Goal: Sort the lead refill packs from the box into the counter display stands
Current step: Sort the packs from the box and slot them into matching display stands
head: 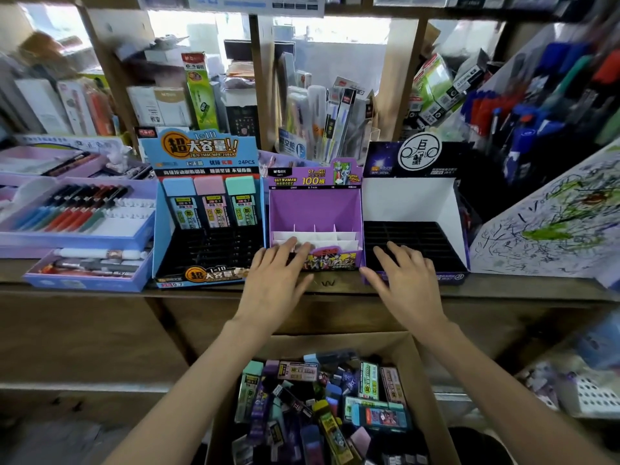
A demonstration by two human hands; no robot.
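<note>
Two bare forearms (204, 380) reached forward from the bottom of the view, angled inward toward each other. The left grip (275, 280) lay palm down, fingers straight and slightly spread, holding nothing. The right grip (407, 283) matched it, palm down, fingers fanned, thumb out to the side. The two were near each other, not touching.

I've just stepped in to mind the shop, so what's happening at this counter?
A person is sorting lead packs from the box below the counter into three stands. Both hands are empty: the left hand rests on the purple stand, the right hand on the black stand. Only the blue stand shows packs, three in its back row.
</note>
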